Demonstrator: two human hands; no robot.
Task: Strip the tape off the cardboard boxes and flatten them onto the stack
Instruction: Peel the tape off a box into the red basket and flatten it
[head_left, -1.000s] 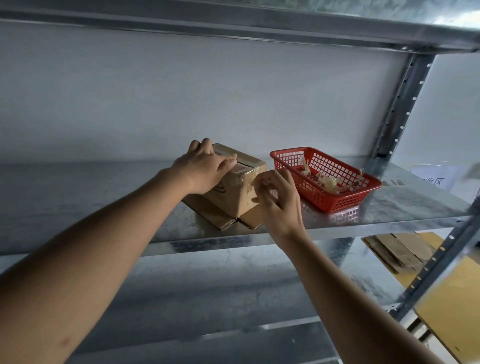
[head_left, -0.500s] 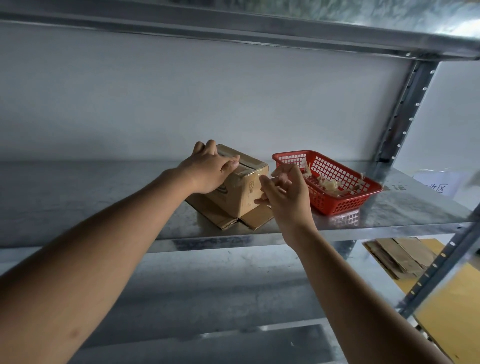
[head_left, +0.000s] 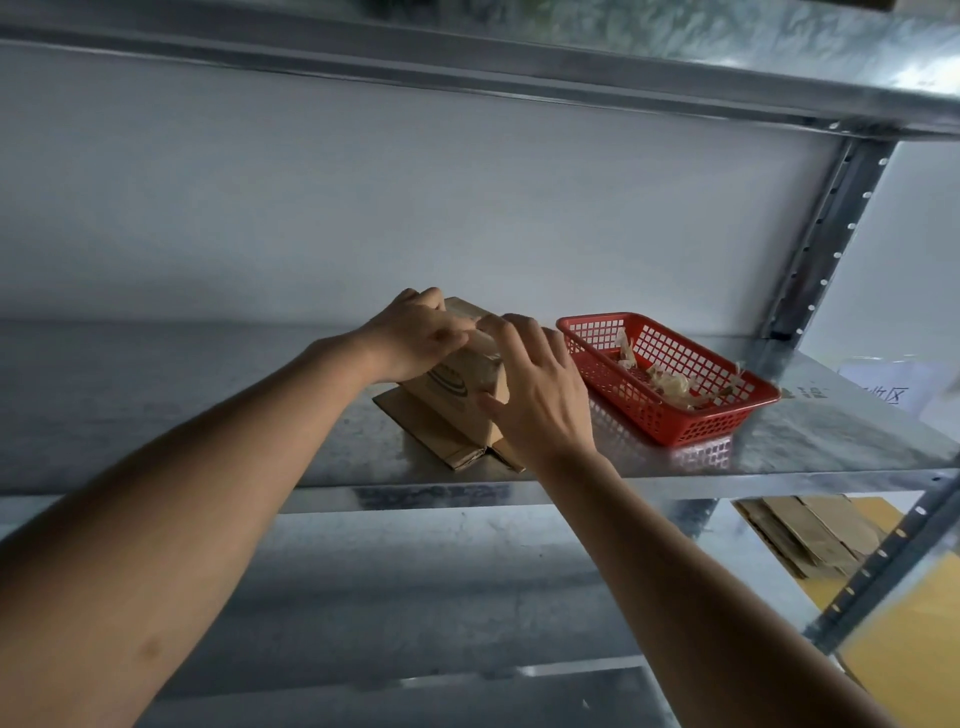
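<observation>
The small cardboard box (head_left: 457, 384) could be dragged toward the front edge of the metal shelf (head_left: 779, 447) if tape is pulled harder than the box is pinned, since the box appears light and the galvanised surface smooth. Tape could also be torn into short scraps if it is peeled at a steep angle, and a paper layer could be lifted with it. The red basket (head_left: 670, 421), just beside the box on the right, could be knocked by the right hand (head_left: 540, 395).

The box is seen upright on the shelf, resting on flattened cardboard (head_left: 441, 441) that lies beneath it. It is brown, with a dark oval print on the near face and a glossy strip, judged to be tape, across the top edge. Its shape is still closed and unflattened.

The box is held from the left and top by the left hand (head_left: 415, 343), its fingers curled over the top. The right hand is laid against the near right corner, fingers spread over the top and thumb on the front face; whether tape is pinched cannot be told. Crumpled tape scraps (head_left: 670, 384) are seen in the basket.
</observation>
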